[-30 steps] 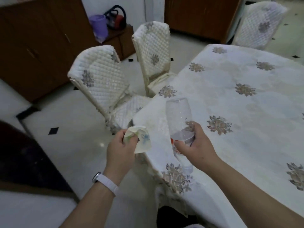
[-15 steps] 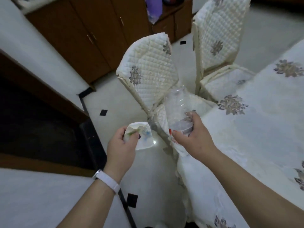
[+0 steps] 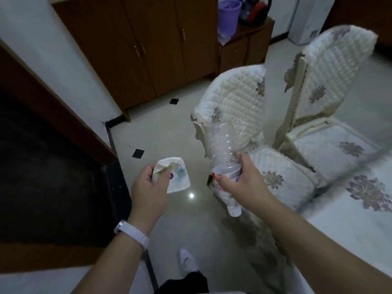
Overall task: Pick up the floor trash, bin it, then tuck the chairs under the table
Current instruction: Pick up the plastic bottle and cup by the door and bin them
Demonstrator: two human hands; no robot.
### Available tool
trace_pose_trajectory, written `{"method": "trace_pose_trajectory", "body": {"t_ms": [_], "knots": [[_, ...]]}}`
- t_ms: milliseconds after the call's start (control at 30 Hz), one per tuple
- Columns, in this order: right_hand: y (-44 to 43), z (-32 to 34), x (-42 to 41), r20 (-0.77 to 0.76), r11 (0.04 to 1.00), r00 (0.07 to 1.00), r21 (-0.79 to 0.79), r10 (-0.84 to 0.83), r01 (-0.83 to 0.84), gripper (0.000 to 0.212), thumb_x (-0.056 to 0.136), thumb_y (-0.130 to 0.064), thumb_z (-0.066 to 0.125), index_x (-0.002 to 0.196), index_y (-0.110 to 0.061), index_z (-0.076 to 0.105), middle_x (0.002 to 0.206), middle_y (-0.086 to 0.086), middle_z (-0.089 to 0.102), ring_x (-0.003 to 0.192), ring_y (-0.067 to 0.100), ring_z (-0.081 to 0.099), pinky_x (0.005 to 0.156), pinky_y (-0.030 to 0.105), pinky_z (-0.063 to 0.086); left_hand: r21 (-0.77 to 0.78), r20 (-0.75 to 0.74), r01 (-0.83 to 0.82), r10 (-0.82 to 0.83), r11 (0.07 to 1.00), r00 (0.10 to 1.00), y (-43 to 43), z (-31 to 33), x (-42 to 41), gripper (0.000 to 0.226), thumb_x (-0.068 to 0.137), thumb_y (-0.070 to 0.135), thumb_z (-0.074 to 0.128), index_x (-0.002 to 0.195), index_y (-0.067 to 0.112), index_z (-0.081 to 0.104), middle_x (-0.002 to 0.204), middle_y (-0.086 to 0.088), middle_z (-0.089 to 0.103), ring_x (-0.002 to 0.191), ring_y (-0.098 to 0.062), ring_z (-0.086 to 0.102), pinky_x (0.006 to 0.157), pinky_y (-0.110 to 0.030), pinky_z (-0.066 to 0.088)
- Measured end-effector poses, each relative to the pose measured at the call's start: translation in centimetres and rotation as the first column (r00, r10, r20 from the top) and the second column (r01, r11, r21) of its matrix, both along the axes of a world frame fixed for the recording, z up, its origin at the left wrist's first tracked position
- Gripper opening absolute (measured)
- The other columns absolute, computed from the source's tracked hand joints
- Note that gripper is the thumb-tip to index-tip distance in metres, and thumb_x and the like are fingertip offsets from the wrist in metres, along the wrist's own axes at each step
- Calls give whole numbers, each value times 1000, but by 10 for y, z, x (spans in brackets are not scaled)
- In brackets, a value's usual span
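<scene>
Trash bottle [image 3: 220,141] clamped in right hand [image 3: 239,183], paper cup [image 3: 178,177] pinched in left hand [image 3: 146,187], held up beside the near chair [image 3: 233,102].
Risks slipping from that thin pinch, or clipping the chair back.

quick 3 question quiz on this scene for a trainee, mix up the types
1. Multiple choice: what does the left hand grip? A) a crumpled white paper cup with a flower print B) a metal spoon C) nothing
2. True or false: the clear crushed plastic bottle in the right hand points cap down.
3. Short answer: how many quilted cream chairs are in view?
Key: 1 A; 2 true; 3 two.
</scene>
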State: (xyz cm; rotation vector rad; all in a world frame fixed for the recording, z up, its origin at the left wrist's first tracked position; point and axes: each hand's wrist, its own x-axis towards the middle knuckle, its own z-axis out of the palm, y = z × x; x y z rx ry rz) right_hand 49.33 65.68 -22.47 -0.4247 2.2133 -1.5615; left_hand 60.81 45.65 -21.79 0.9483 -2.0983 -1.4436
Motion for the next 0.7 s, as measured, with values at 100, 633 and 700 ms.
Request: {"method": "trace_pose_trajectory", "body": {"t_ms": [100, 633, 700], "knots": [[-64, 27, -19, -58, 1000, 998, -3, 27, -27, 68, 64, -58, 72, 122, -42, 42, 98, -27, 65, 81, -8, 65, 52, 10, 49, 21, -48, -29, 30, 999, 998, -65, 2, -14, 11, 89, 25, 65, 84, 34, 68, 82, 19, 68, 73, 2, 61, 54, -10, 45], [-276, 22, -158, -107, 997, 992, 42, 70, -66, 64, 62, -57, 70, 118, -45, 42, 100, -35, 62, 86, -10, 64, 69, 15, 48, 65, -61, -38, 42, 997, 997, -273, -7, -150, 7, 83, 32, 62, 84, 35, 68, 84, 11, 71, 78, -10, 66, 66, -29, 53], [-308, 15, -189, -110, 997, 991, 26, 74, -72, 60, 63, -56, 70, 115, -48, 41, 100, -38, 60, 86, -13, 62, 65, 6, 45, 86, -39, -59, 63, 995, 997, -299, -9, -176, 6, 87, 27, 64, 85, 31, 69, 82, 11, 72, 77, -10, 67, 66, -30, 54]]}}
